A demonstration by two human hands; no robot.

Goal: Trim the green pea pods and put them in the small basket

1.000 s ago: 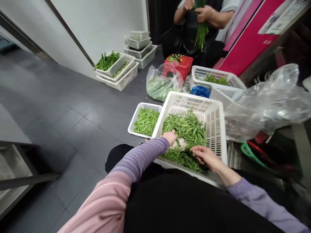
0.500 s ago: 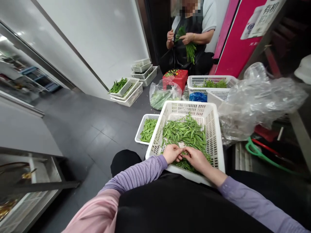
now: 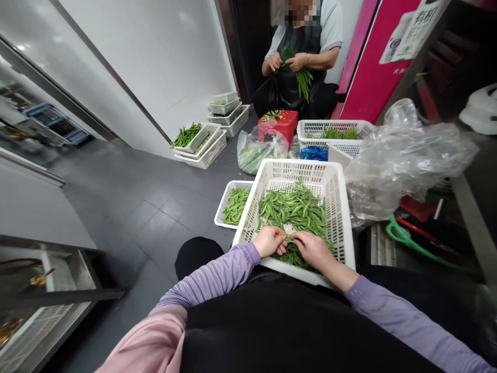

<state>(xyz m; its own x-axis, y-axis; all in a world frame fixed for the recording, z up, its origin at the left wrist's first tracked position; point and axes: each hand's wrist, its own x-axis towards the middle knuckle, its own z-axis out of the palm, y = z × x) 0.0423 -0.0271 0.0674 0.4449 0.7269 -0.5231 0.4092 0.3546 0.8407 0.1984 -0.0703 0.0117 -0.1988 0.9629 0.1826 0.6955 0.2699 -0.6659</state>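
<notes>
Both hands are working inside the large white basket (image 3: 341, 207), the left hand (image 3: 269, 241) and right hand (image 3: 312, 248) pinching one snap pea pod (image 3: 289, 238) between closed fingertips. The pea heap (image 3: 295, 210) is lying at 12 o'clock of the hands. A small basket (image 3: 224, 204) of sorted pods is sitting at 10 o'clock.

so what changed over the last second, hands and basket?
The left hand drew back from the pea pile and the right hand came in; both now meet at the near edge of the basket, pinching what looks like one pod between them. The small basket of pods and the co-worker's greens look the same.
</notes>
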